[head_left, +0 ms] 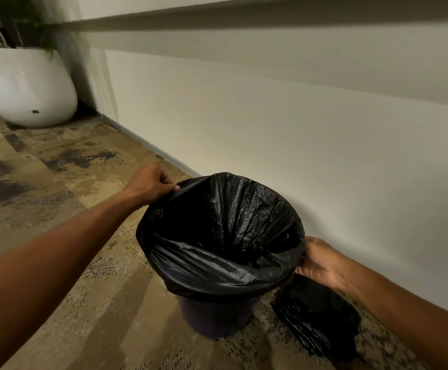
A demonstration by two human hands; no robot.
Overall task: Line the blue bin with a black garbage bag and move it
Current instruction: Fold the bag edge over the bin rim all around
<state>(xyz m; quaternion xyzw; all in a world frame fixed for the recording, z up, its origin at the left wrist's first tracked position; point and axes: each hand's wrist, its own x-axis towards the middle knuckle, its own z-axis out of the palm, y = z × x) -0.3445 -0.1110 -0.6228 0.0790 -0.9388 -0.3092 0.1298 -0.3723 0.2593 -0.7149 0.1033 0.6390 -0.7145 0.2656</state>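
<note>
Two bare forearms reach in from the bottom corners, nearest the viewer, toward a small round bin on a mottled brown carpet (57,177). Just beside the bin's base, under the right wrist, lies a dark crumpled bundle (316,319) that looks like spare black bags. The blue bin (212,317) stands upright near the foot of a pale wall (297,116); only its lower body shows, because a black garbage bag (217,265) is already pushed inside and folded down over the rim. The right hand (321,263) cups the near-right edge of the rim, fingers curled onto the bag's overhang, though exactly how tightly cannot be told. Farther on, the left hand (150,184) pinches the bag's edge at the far-left rim between thumb and bent fingers — closed on the film. The bag is thin, glossy and wrinkled, so it will likely feel slippery and could slide off or tear if tugged alone. The bin seems light, stiff plastic, empty apart from the liner — best lifted by opposite sides of the rim, pressing bag and rim together, or by the bare body below the overhang. Beyond, in the far left corner, sits a large white planter (28,86) with greenery.
</note>
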